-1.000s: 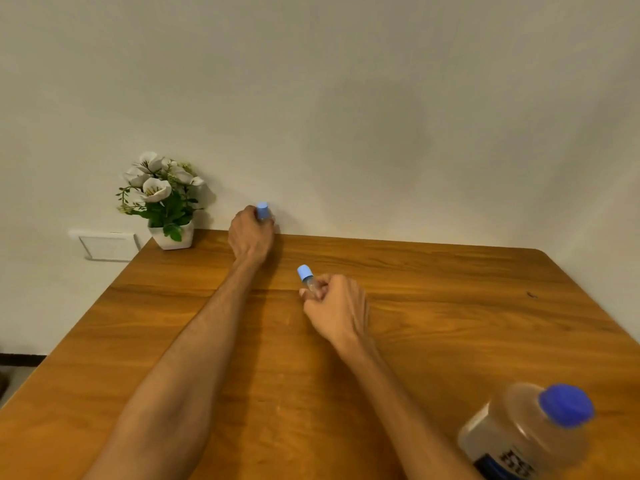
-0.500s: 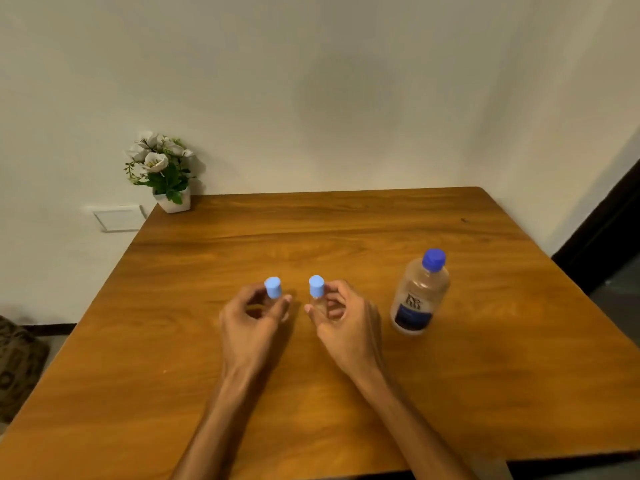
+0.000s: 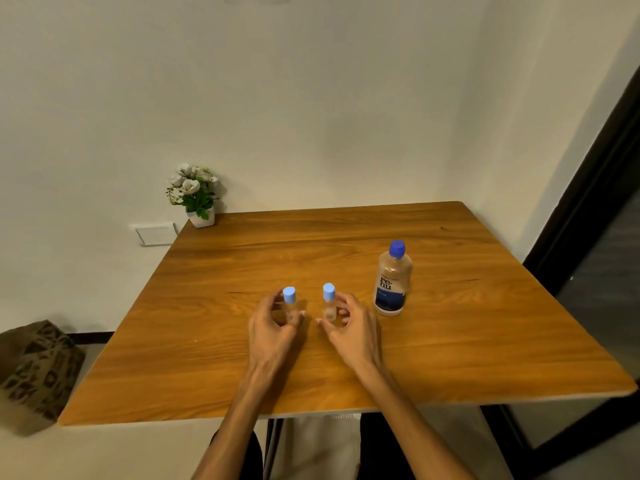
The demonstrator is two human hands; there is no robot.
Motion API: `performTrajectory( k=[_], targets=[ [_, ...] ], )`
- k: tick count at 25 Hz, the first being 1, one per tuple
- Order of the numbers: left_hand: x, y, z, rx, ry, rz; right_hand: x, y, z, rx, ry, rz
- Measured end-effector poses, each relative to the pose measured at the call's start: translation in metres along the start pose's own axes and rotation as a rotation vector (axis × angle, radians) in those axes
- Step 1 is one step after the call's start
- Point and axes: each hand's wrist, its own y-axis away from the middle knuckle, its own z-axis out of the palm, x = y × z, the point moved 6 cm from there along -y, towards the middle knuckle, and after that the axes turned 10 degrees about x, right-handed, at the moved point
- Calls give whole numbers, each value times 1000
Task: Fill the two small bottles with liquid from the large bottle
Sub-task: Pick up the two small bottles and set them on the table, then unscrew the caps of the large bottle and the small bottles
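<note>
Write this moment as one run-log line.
left hand: around left small bottle | right hand: around right small bottle | large bottle: capped, untouched

- The lower body of the left small bottle [image 3: 288, 304] is partly hidden by the curled fingers of the left hand [image 3: 273, 327].
- Contact between the right hand [image 3: 351, 327] and the right small bottle [image 3: 329, 304] cannot be made out.
- The small print on the large bottle [image 3: 393, 280] is too small to be read.
- Both forearms are cut off by the lower edge.

Left hand [image 3: 273, 327] and right hand [image 3: 349, 327] loosely cupped two capped small bottles [image 3: 289, 304] mid-frame on worktop [image 3: 485, 341]; large bottle [image 3: 393, 280] upright right.
</note>
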Motion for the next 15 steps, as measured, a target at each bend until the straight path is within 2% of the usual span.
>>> performTrajectory(
  k=[2, 4, 6, 8, 9, 11, 13, 15],
  targets=[
    [7, 14, -10, 102, 1, 36, 2, 9, -15, 53, -57, 32],
    [25, 35, -17, 223, 79, 197, 7, 20, -46, 266, -138, 37],
    [58, 54, -6, 197, 201, 382, 17, 22, -87, 537, -251, 38],
    [96, 59, 21, 91, 279, 473, 28, 8, -115, 639, -254, 82],
    [114, 55, 37, 39, 286, 485, 33, -6, -120, 585, -221, 130],
    [147, 40, 72, -96, 192, 494, 35, -34, -116, 347, -211, 170],
    [169, 22, 106, -262, -28, 581, 31, -53, -110, 171, -263, 87],
    [181, 13, 120, -377, -179, 678, 31, -60, -111, 108, -256, 27]
  ],
)
